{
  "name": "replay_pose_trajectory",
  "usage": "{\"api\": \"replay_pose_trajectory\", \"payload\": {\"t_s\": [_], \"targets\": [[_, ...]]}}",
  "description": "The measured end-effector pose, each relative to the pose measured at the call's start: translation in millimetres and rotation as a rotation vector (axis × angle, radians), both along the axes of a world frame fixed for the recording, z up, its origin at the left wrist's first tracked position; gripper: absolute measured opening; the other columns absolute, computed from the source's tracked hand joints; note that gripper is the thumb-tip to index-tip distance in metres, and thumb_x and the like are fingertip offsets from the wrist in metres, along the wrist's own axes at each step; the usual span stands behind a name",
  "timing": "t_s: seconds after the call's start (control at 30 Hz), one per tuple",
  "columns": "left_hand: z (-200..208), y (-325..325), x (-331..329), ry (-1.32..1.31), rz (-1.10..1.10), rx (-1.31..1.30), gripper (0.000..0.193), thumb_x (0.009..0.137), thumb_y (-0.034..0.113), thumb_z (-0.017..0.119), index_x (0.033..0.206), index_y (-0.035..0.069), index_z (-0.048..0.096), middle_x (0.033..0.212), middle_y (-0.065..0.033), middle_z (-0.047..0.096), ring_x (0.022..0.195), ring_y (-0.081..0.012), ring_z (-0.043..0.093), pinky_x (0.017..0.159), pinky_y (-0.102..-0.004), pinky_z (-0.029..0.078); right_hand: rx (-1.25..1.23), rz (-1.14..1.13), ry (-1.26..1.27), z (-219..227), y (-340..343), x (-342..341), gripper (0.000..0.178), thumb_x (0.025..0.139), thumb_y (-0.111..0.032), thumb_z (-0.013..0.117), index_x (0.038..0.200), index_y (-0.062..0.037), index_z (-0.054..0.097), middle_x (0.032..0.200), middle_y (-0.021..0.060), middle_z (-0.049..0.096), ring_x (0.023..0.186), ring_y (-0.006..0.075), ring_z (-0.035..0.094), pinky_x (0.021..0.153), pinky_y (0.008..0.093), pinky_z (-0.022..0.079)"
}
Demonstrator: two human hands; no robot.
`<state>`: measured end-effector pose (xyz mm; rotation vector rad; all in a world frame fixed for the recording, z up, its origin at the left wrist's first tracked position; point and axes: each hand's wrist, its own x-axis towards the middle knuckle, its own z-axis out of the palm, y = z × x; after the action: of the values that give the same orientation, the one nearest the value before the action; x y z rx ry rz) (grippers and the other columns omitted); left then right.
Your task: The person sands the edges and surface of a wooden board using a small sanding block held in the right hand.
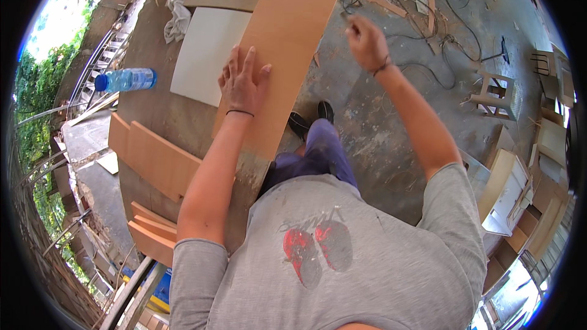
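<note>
My left hand (243, 82) lies flat with fingers spread, pressing on a long orange-brown board (293, 21) that runs along the right edge of the worktable (150, 110). Beside that board, left of my fingers, a white panel (205, 49) rests on the tabletop. Out past the board's right edge, my right hand (368, 46) is raised over the floor with its fingers closed. A small dark tip shows at those fingers, too small and blurred to name.
A blue-capped water bottle (131, 79) lies on the table's left side, near a crumpled rag (177, 17). Curved brown boards (156, 153) stand nearer me. Cables (428, 70) and wood scraps (388, 6) litter the floor; a wooden stool frame (496, 95) is at right.
</note>
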<state>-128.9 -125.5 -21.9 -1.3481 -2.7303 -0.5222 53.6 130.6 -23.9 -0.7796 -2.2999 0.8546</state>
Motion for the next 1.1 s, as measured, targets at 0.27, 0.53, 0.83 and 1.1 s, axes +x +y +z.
{"api": "replay_pose_trajectory", "payload": {"t_s": [0.27, 0.53, 0.83, 1.1], "targets": [[2, 3, 2, -0.032, 0.012, -0.022, 0.058, 0.089, 0.053, 0.059, 0.139, 0.023, 0.054, 0.151, -0.0145, 0.039, 0.135, -0.0330, 0.040, 0.109, -0.0488, 0.028, 0.446, 0.008, -0.063, -17, 131, -53, 0.030, 0.087, -0.012, 0.055, 0.115, -0.0102, 0.061, 0.091, 0.0154, 0.064, 0.083, 0.0356, 0.063, 0.073, 0.0443, 0.052], [-1, 7, 3, -0.021, 0.033, -0.025, 0.059, 0.087, 0.054, 0.061, 0.137, 0.023, 0.056, 0.148, -0.0165, 0.042, 0.132, -0.0328, 0.043, 0.108, -0.0470, 0.029, 0.455, 0.179, -0.215, 5, 32, -41, 0.029, 0.080, -0.009, 0.059, 0.109, -0.0136, 0.061, 0.099, 0.0136, 0.063, 0.086, 0.0366, 0.063, 0.075, 0.0451, 0.054], [-4, 5, 2, -0.044, 0.065, 0.050, 0.059, 0.085, 0.059, 0.059, 0.134, 0.026, 0.057, 0.144, -0.0144, 0.045, 0.133, -0.0303, 0.042, 0.108, -0.0459, 0.030, 0.035, 0.915, -0.253, 11, -288, 47, 0.036, 0.076, -0.013, 0.059, 0.112, -0.0140, 0.060, 0.102, 0.0103, 0.058, 0.088, 0.0297, 0.060, 0.069, 0.0409, 0.053], [-6, 5, 1, 0.022, 0.073, 0.064, 0.058, 0.085, 0.058, 0.062, 0.133, 0.027, 0.058, 0.140, -0.0153, 0.050, 0.129, -0.0322, 0.047, 0.107, -0.0473, 0.033, -0.126, 0.150, -0.006, 13, -109, 20, 0.015, 0.084, -0.008, 0.057, 0.096, -0.0074, 0.066, 0.088, 0.0152, 0.065, 0.081, 0.0365, 0.064, 0.067, 0.0445, 0.051]]}}
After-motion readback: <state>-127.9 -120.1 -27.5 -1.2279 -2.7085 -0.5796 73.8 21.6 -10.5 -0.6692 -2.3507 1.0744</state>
